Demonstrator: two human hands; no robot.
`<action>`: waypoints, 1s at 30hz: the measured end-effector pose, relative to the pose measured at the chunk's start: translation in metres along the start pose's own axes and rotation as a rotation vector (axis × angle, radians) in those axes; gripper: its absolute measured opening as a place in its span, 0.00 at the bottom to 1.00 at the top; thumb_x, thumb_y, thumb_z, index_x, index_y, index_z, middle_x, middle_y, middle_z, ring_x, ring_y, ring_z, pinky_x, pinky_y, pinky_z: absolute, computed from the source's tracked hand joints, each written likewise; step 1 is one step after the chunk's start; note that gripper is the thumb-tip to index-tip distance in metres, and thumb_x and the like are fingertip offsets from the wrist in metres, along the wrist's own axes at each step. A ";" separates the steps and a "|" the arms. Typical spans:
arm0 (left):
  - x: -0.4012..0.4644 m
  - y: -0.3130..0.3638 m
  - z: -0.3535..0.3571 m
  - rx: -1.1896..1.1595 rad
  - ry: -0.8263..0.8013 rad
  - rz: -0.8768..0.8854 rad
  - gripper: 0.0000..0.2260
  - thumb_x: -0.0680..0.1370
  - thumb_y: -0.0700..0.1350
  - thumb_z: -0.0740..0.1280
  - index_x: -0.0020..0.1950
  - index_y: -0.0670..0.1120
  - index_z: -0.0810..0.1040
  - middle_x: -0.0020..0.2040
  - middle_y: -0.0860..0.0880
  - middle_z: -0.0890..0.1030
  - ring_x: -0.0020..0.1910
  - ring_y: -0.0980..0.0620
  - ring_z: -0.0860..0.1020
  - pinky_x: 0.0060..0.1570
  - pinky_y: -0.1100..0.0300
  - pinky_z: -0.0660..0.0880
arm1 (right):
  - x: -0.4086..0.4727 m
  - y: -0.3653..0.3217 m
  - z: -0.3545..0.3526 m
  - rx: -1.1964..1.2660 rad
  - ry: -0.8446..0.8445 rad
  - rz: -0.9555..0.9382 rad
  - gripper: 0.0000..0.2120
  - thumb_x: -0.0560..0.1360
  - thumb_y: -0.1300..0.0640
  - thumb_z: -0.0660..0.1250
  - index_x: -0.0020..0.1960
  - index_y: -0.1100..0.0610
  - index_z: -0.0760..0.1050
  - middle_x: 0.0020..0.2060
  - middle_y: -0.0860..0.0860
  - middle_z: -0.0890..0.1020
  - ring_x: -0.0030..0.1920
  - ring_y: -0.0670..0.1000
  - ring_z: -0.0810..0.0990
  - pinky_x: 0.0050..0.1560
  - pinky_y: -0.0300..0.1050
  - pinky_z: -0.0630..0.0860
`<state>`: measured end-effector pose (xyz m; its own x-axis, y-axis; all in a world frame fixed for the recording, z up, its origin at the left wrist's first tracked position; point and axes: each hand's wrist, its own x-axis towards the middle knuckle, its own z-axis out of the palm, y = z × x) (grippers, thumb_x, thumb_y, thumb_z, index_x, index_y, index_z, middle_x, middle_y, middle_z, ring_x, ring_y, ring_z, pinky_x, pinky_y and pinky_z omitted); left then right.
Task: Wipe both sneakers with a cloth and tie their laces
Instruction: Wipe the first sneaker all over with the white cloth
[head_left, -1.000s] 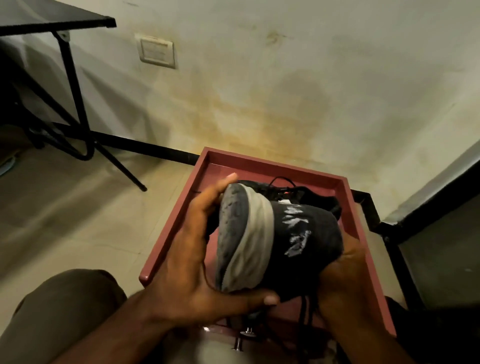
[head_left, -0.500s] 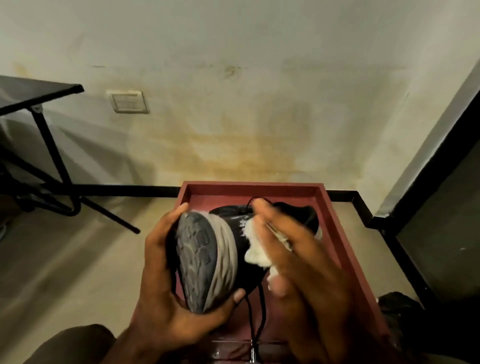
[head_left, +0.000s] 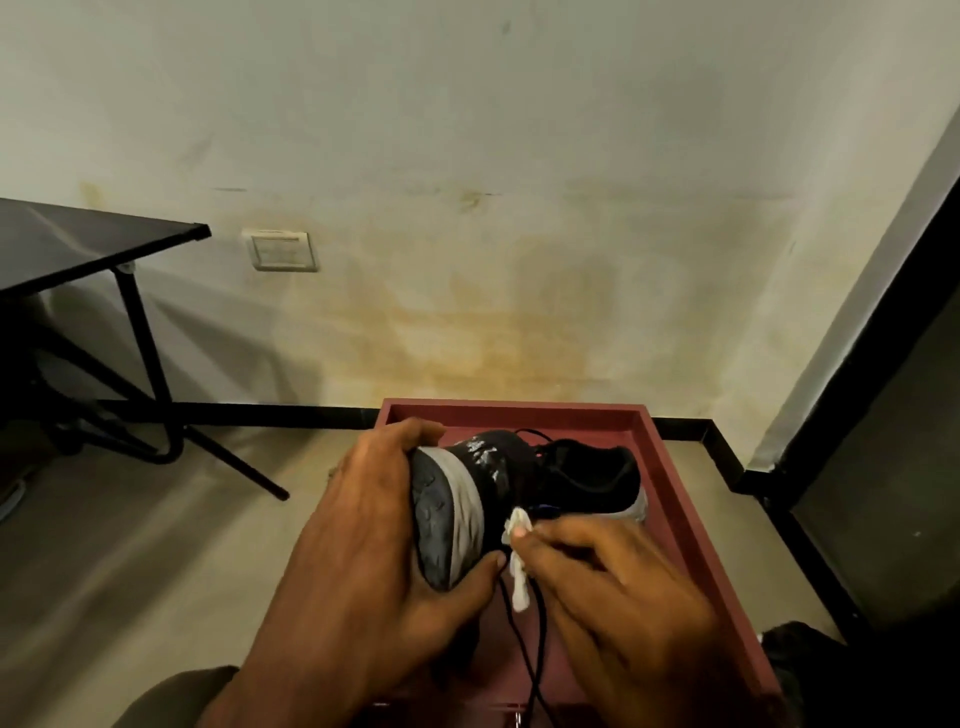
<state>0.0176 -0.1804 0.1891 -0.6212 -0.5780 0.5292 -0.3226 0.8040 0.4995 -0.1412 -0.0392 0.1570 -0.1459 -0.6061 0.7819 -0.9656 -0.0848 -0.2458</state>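
Observation:
My left hand (head_left: 363, 551) grips a black sneaker (head_left: 498, 478) by its toe, fingers over the top and thumb under the grey sole (head_left: 441, 525). The sneaker lies on its side above the red tray (head_left: 670, 467), sole facing left, with white marks on its upper. My right hand (head_left: 613, 597) holds a small white cloth (head_left: 519, 561) against the sneaker's lower side. Black laces (head_left: 530, 644) hang loose below the shoe. A second sneaker is not clearly visible.
The red tray stands on a tiled floor close to a stained wall. A black folding table (head_left: 93, 244) with thin metal legs stands at the left. A dark door frame (head_left: 852, 374) runs down the right. My knee (head_left: 171, 696) shows at the bottom left.
My right hand came from under the shoe onto its side with the cloth, then slid down toward the sole edge. The sneaker turned so its sole faces left. The camera view tilted upward.

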 end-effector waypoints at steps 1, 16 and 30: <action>-0.002 0.001 -0.005 -0.002 -0.020 -0.002 0.40 0.63 0.67 0.77 0.70 0.59 0.64 0.60 0.64 0.70 0.57 0.59 0.75 0.52 0.59 0.77 | -0.004 -0.005 -0.001 0.023 0.013 0.025 0.12 0.80 0.55 0.72 0.63 0.51 0.85 0.52 0.46 0.86 0.49 0.46 0.84 0.48 0.36 0.79; -0.021 0.033 -0.047 0.377 -0.282 0.098 0.32 0.66 0.74 0.65 0.64 0.59 0.75 0.59 0.61 0.80 0.57 0.55 0.82 0.69 0.41 0.68 | 0.010 -0.052 -0.018 0.054 0.019 0.063 0.09 0.77 0.57 0.73 0.56 0.51 0.87 0.53 0.44 0.86 0.53 0.50 0.84 0.51 0.41 0.79; -0.040 0.035 -0.045 0.241 -0.275 0.045 0.31 0.64 0.69 0.71 0.64 0.57 0.77 0.58 0.60 0.80 0.57 0.58 0.76 0.71 0.56 0.65 | -0.004 -0.071 -0.025 -0.056 0.123 0.176 0.08 0.72 0.59 0.76 0.50 0.51 0.89 0.42 0.47 0.87 0.39 0.51 0.84 0.45 0.40 0.76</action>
<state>0.0632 -0.1354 0.2167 -0.7965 -0.5087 0.3267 -0.4295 0.8564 0.2864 -0.0770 -0.0110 0.1858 -0.3352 -0.5066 0.7943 -0.9328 0.0601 -0.3553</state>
